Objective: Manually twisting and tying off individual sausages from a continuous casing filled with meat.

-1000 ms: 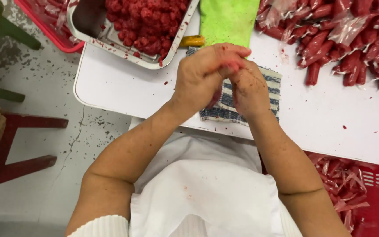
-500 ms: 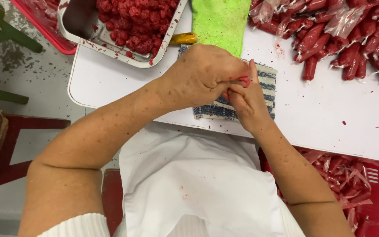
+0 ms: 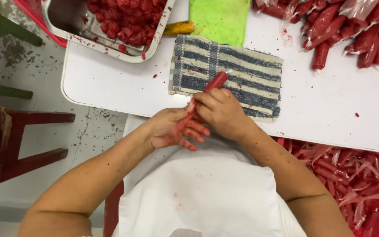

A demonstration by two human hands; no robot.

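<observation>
Gripping one red sausage [image 3: 213, 82] in the right hand [image 3: 222, 112], left hand [image 3: 174, 129] fingers pinch its peeled casing end. Metal tray [image 3: 62, 26] is part-filled; many wrapped sausages [image 3: 347, 26] remain on the bench [image 3: 330, 109].

bare table [image 3: 110, 83] left of striped cloth [image 3: 242, 74] | tray [image 3: 62, 26] blocks far-left (sausage pile [image 3: 352, 30] far-right)
</observation>
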